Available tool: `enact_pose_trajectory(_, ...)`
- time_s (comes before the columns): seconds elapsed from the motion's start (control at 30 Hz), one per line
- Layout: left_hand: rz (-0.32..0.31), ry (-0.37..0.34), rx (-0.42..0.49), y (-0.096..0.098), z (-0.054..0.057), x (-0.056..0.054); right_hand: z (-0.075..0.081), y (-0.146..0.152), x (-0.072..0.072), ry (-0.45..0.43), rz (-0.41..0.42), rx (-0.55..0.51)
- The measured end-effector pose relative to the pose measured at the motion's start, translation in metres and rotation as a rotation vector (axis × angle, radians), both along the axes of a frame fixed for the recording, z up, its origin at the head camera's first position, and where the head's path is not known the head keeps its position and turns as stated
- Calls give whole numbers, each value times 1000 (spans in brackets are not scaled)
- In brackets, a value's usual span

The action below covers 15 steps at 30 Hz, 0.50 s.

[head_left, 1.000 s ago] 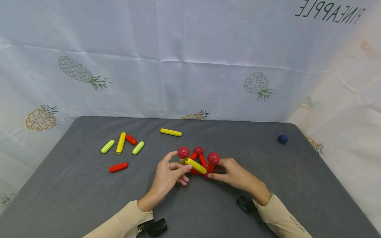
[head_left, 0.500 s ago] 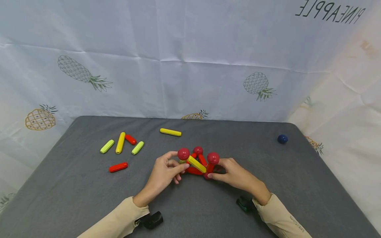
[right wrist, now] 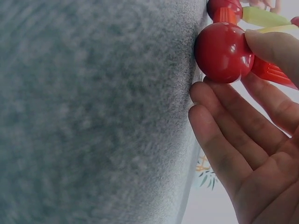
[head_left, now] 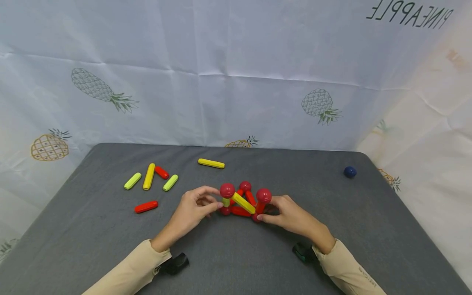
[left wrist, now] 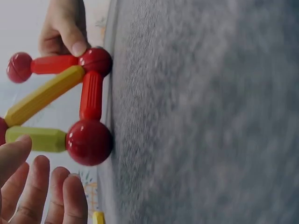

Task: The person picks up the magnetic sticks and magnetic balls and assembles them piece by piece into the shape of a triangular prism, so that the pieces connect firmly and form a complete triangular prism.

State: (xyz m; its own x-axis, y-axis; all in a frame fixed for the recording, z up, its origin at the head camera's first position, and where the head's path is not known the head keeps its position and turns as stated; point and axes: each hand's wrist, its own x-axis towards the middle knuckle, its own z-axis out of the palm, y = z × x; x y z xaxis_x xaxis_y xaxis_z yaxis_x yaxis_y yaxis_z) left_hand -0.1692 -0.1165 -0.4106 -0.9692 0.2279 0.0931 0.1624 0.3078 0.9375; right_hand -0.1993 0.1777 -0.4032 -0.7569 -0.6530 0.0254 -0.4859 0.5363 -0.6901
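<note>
A ball-and-rod structure of red balls and red, yellow and yellow-green rods stands on the table. A yellow rod [head_left: 243, 203] slants from the upper left ball [head_left: 227, 190] down to the lower right ball [right wrist: 224, 52]. My right hand [head_left: 291, 217] grips that lower right ball between thumb and finger, beside an upright red rod topped by another red ball [head_left: 263, 195]. At the left corner, my left hand [head_left: 191, 209] has its fingers spread and apart. In the left wrist view its thumb overlaps the yellow-green rod [left wrist: 42, 139]; whether it touches cannot be told.
Loose yellow-green, yellow and red rods lie at the left, among them a red rod [head_left: 146, 206]. Another yellow rod [head_left: 211, 163] lies behind the structure. A dark blue ball [head_left: 350, 172] sits at the far right. A pineapple-print curtain [head_left: 177, 106] hangs behind the table.
My left hand has let go of the yellow rod and drawn back to the left. The rod's left end now meets the upper left ball. My right hand has stayed in place.
</note>
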Motion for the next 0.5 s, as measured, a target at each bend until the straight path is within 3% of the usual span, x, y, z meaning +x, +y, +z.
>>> enact_pose_trajectory(0.3, 58, 155, -127, -11, 1, -7, 0, -1, 1, 8, -4, 6)
enact_pose_trajectory(0.5, 111, 209, -233, -23, 3, -13, 1, -2, 0, 6, -5, 6)
